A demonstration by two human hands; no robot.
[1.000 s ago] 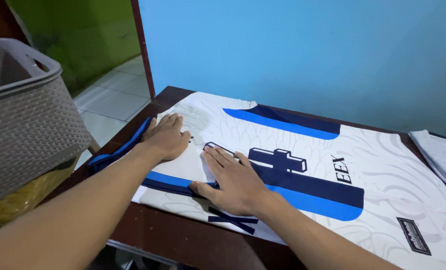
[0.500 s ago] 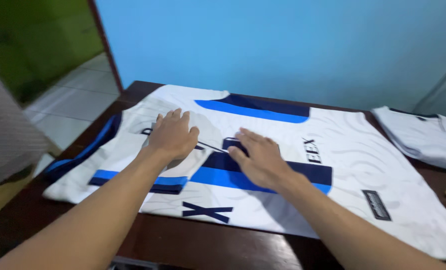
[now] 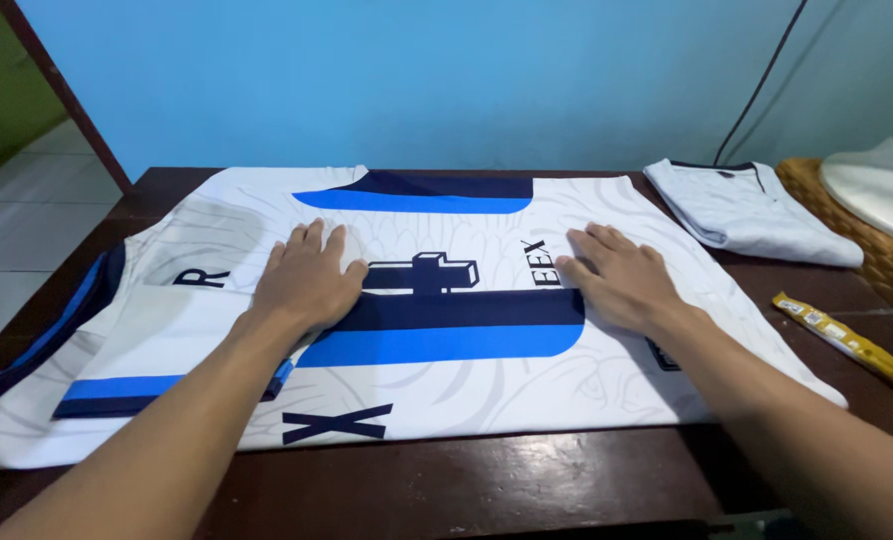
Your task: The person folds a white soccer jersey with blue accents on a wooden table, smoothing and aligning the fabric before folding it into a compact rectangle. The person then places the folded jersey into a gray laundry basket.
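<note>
Jersey (image 3: 446, 330), white with blue bands, lies flat on dark wooden table (image 3: 526, 490). My left hand (image 3: 306, 280) and right hand (image 3: 621, 280) press on it, fingers spread. Folded white shirt (image 3: 751, 215) and yellow packet (image 3: 846, 340) sit to the right.

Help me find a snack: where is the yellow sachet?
The yellow sachet lies on the dark table at its right edge, beside the wicker basket.

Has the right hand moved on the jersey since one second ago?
Yes. The right hand slid rightward across the jersey, from left of the dark cross print to its right.
</note>
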